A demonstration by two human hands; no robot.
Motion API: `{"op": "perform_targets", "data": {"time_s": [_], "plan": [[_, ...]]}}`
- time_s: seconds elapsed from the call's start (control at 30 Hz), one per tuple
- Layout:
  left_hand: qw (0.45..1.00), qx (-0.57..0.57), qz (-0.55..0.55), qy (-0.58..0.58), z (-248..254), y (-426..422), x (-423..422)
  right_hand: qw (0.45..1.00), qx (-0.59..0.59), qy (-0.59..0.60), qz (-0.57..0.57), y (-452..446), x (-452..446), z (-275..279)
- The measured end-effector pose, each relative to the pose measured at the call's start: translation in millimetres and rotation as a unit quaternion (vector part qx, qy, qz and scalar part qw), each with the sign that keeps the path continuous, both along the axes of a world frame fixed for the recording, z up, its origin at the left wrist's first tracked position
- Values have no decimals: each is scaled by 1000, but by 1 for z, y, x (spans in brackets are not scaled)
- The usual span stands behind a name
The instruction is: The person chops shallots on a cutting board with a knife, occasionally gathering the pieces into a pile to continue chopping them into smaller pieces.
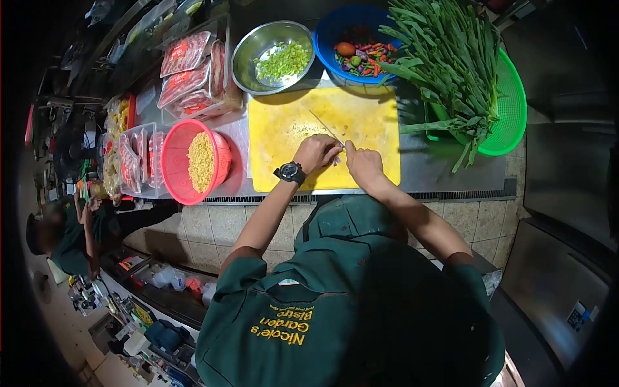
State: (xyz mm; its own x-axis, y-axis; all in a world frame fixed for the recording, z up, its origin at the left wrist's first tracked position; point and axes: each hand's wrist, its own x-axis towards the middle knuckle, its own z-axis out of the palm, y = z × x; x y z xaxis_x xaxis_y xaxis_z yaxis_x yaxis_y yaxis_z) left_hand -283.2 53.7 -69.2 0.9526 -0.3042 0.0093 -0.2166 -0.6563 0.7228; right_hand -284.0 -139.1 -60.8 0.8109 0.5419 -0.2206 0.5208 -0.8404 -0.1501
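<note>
My right hand [365, 166] is closed round the handle of a kitchen knife [325, 126], whose thin blade slants away to the upper left over the yellow cutting board [277, 138]. Opposite it, my left hand [314, 151], with a black watch on the wrist, has its fingers bent and pressed down beside the blade. A small purple piece, seemingly a shallot, is under its fingertips, mostly hidden. Small purple bits [336, 160] lie on the board between the two hands. Specks are scattered farther up the board.
Behind the board stand a steel bowl [241, 61] of chopped greens and a blue basin [320, 48] of chillies. Right is a green basket [516, 109] with leafy stalks; left, a pink basket [177, 164] of yellow bits and packed meat [187, 51]. Another person [74, 232] is at far left.
</note>
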Motion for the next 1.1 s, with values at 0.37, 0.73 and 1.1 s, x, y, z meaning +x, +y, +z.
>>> {"op": "perform_targets", "data": {"time_s": [0.37, 0.73, 1.1], "plan": [[999, 12, -23, -23, 0, 1, 2, 1000, -2, 20, -4, 6, 2, -5], [999, 2, -16, -43, -8, 3, -4, 998, -32, 55, -23, 9, -11, 1], [999, 28, -22, -42, -8, 5, -1, 999, -38, 26, -12, 7, -11, 14]]}}
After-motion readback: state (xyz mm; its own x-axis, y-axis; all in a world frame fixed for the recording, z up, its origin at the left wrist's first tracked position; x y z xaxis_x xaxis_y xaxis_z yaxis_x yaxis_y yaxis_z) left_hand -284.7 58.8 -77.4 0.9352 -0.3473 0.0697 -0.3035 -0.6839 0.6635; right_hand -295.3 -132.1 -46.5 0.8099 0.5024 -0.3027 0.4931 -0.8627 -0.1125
